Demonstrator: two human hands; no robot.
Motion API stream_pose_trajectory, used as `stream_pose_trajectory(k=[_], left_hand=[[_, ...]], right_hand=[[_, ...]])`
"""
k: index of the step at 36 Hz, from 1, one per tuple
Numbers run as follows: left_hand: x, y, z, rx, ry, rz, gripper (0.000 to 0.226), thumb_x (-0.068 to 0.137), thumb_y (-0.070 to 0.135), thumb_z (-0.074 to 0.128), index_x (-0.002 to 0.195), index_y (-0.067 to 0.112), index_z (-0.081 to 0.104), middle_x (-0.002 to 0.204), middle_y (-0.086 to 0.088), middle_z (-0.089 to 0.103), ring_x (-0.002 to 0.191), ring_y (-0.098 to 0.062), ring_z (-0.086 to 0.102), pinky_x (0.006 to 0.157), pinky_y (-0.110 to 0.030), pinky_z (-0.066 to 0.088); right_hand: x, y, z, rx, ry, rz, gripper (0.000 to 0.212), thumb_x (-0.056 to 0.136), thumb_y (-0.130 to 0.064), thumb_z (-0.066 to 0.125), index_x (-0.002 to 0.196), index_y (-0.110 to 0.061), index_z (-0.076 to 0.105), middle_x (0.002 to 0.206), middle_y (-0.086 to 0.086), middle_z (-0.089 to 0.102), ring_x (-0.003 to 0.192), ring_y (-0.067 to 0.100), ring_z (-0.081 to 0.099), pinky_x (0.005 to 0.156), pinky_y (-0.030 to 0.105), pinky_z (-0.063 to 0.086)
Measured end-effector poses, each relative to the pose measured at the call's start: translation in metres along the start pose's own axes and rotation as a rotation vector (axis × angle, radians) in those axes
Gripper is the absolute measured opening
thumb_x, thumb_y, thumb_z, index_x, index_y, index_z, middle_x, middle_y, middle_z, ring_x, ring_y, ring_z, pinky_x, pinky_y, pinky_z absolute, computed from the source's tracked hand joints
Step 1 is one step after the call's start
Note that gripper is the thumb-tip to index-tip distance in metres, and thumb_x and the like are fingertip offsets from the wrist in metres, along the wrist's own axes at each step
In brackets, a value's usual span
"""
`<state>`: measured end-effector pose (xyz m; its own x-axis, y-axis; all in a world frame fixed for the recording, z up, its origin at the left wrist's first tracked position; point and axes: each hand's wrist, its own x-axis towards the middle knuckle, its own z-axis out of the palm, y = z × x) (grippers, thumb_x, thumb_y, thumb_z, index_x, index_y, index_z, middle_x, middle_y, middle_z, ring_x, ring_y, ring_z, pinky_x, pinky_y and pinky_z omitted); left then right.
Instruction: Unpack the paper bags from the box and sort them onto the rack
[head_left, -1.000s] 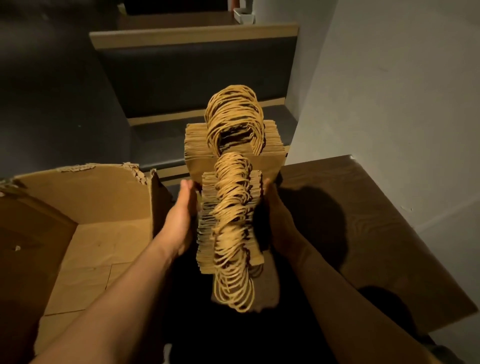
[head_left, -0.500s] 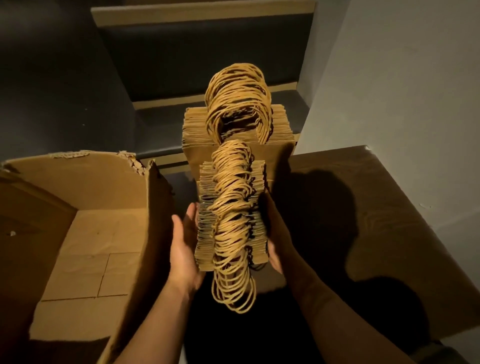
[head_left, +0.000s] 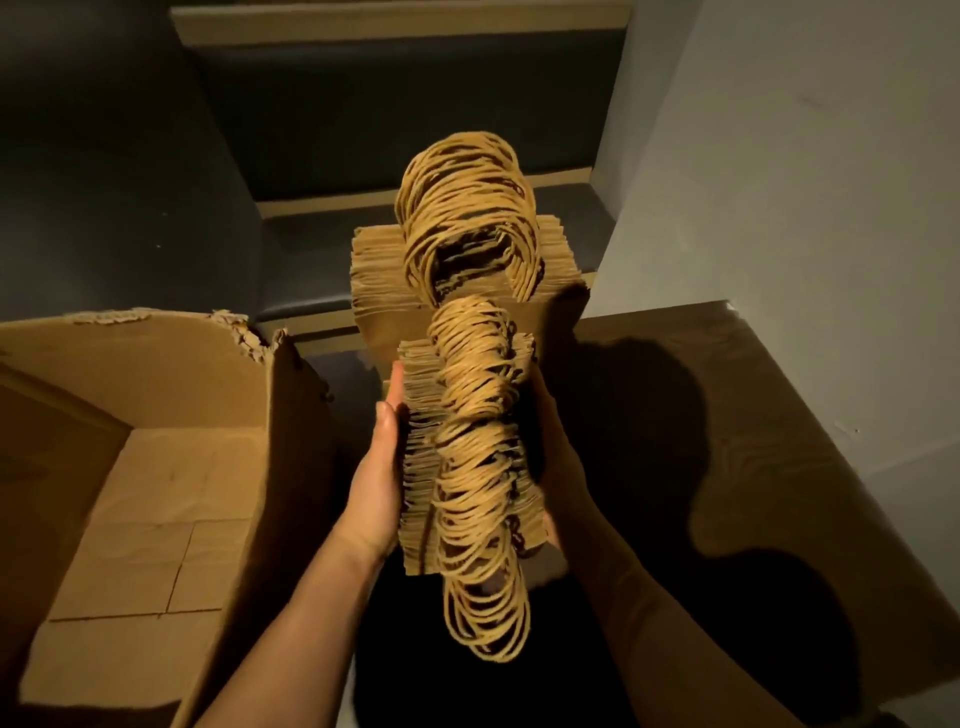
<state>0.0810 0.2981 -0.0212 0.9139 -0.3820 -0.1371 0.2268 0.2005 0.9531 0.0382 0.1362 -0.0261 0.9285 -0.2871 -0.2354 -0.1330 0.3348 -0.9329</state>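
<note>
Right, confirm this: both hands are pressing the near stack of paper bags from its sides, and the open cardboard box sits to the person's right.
One detail is off. The open cardboard box sits to the person's left, not right, as the head view shows. The rest holds: the left hand and right hand press the near stack of paper bags from its sides.

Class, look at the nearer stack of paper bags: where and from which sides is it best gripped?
Grip the nearer stack of paper bags by its two flat flanks, palms pressing inward from left and right, as the left hand and right hand do. The loose handles on top offer no firm hold.
</note>
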Motion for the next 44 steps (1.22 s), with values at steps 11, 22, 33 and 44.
stream_pose_trajectory(k=[11, 22, 33, 44], left_hand=[[0.045, 0.040, -0.022, -0.132, 0.384, -0.002, 0.065, 0.096, 0.065, 0.024, 0.153, 0.034, 0.024, 0.160, 0.011, 0.021, 0.148, -0.011, 0.016, 0.115, -0.030, 0.012], [0.101, 0.103, -0.022, -0.018, 0.066, -0.138, 0.067, 0.091, 0.072, 0.023, 0.138, 0.032, 0.049, 0.130, 0.000, 0.063, 0.124, -0.023, 0.056, 0.103, -0.046, 0.041], [0.098, 0.115, -0.021, -0.064, 0.041, -0.164, 0.076, 0.080, 0.078, 0.037, 0.144, 0.036, 0.041, 0.147, 0.000, 0.049, 0.133, -0.025, 0.046, 0.115, -0.052, 0.028], [0.088, 0.279, 0.011, -0.054, -0.004, 0.144, 0.077, 0.085, 0.069, 0.028, 0.132, 0.014, 0.055, 0.129, -0.009, 0.064, 0.124, -0.023, 0.056, 0.111, -0.043, 0.033]], right_hand=[[0.028, -0.057, -0.041, -0.085, 0.218, -0.125, 0.039, 0.103, -0.040, 0.037, 0.120, -0.016, 0.063, 0.102, -0.005, 0.071, 0.110, 0.020, 0.064, 0.092, 0.028, 0.052], [0.119, -0.110, -0.017, -0.103, -0.197, -0.048, 0.056, 0.100, -0.056, 0.013, 0.134, -0.028, 0.048, 0.114, -0.009, 0.066, 0.101, 0.005, 0.067, 0.085, 0.028, 0.051], [0.116, -0.129, -0.022, -0.191, -0.171, 0.037, 0.057, 0.099, -0.056, 0.020, 0.139, -0.024, 0.044, 0.137, -0.008, 0.053, 0.125, 0.010, 0.049, 0.104, 0.032, 0.039], [0.106, -0.288, 0.020, -0.141, -0.200, -0.219, 0.054, 0.101, -0.047, 0.028, 0.116, -0.009, 0.063, 0.114, 0.010, 0.070, 0.117, 0.025, 0.061, 0.104, 0.043, 0.045]])
